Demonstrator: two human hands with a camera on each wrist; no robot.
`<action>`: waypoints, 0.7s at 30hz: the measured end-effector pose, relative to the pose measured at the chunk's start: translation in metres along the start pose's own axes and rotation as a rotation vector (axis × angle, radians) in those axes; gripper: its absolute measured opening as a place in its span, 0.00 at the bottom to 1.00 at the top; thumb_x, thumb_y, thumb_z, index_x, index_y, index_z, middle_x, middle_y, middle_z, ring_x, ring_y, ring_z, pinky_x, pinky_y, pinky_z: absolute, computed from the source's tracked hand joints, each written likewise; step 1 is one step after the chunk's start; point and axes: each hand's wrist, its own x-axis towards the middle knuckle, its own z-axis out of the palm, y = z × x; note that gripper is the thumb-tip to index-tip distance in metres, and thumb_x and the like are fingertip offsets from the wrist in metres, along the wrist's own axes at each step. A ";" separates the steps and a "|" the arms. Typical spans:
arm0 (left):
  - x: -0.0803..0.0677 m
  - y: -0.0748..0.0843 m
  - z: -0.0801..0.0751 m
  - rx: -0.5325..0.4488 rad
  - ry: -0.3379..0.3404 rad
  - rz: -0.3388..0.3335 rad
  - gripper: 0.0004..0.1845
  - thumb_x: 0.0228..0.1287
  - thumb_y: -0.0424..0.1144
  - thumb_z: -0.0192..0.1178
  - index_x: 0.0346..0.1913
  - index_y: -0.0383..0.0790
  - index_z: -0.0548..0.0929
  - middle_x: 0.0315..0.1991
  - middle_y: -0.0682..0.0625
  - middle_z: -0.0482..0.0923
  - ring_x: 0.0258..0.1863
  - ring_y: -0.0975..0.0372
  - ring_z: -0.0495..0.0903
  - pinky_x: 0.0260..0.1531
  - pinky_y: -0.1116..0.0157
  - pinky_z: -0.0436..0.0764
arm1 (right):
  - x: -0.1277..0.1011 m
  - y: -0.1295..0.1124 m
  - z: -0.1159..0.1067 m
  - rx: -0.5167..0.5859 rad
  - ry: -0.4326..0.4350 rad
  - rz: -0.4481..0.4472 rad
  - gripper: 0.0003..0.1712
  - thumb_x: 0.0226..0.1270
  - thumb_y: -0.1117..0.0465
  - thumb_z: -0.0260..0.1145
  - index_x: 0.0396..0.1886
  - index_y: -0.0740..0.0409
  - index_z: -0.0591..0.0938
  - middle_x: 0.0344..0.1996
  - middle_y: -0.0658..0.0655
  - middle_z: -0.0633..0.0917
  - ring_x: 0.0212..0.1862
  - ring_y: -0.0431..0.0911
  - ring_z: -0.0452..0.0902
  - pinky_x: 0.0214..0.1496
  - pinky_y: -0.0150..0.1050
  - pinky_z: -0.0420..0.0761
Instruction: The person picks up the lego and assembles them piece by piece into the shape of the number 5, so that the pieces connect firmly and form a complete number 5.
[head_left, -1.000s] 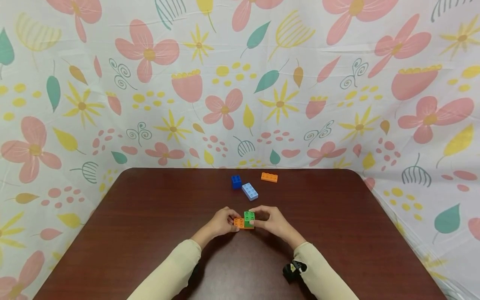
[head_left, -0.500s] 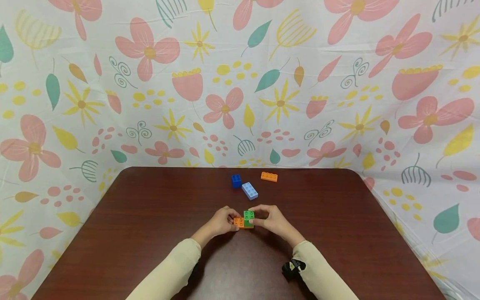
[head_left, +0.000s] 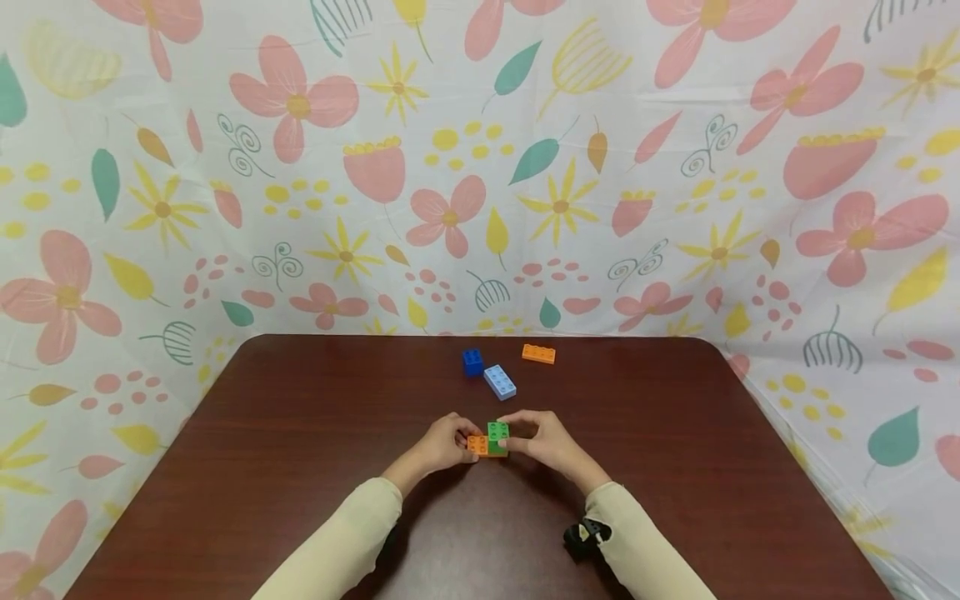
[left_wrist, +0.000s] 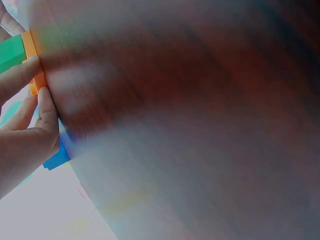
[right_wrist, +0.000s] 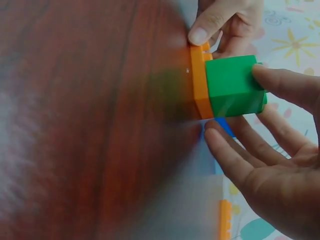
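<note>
A flat orange toy brick (head_left: pixel 477 446) lies on the table in front of me, with a taller green brick (head_left: pixel 498 432) standing upright on its right end. My left hand (head_left: pixel 441 445) pinches the left end of the orange brick between thumb and fingers. On the other side, my right hand (head_left: pixel 547 442) holds the green brick, the thumb on its near side and the fingers behind it. In the right wrist view the green brick (right_wrist: pixel 232 85) sits flush along the orange one (right_wrist: pixel 199 80). Part of the orange brick's left end is hidden by my left fingers.
Beyond my hands lie a light blue brick (head_left: pixel 500 382), a dark blue brick (head_left: pixel 472 362) and another flat orange brick (head_left: pixel 538 354) near the back edge of the dark wooden table (head_left: pixel 322 400). A flower-patterned cloth (head_left: pixel 450 275) hangs behind it.
</note>
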 end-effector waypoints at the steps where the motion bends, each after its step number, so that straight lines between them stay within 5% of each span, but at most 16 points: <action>1: 0.000 0.000 0.000 0.000 -0.001 0.000 0.16 0.50 0.26 0.71 0.44 0.32 0.84 0.37 0.46 0.72 0.34 0.60 0.73 0.35 0.65 0.78 | 0.000 0.000 0.000 -0.016 0.003 -0.005 0.19 0.57 0.59 0.73 0.49 0.56 0.85 0.45 0.57 0.85 0.44 0.49 0.80 0.41 0.39 0.80; 10: 0.000 -0.002 0.000 -0.002 0.008 0.010 0.15 0.50 0.25 0.71 0.44 0.32 0.84 0.37 0.46 0.72 0.34 0.60 0.72 0.35 0.65 0.78 | -0.001 -0.002 0.005 -0.006 0.039 0.012 0.21 0.58 0.61 0.73 0.52 0.60 0.83 0.49 0.61 0.82 0.40 0.49 0.79 0.34 0.38 0.79; 21: 0.000 -0.002 0.002 0.002 0.004 0.002 0.15 0.51 0.26 0.71 0.44 0.33 0.84 0.37 0.47 0.72 0.35 0.59 0.74 0.37 0.64 0.79 | -0.004 -0.004 0.005 -0.029 0.023 0.020 0.18 0.60 0.60 0.71 0.50 0.57 0.83 0.51 0.58 0.82 0.56 0.55 0.76 0.49 0.46 0.80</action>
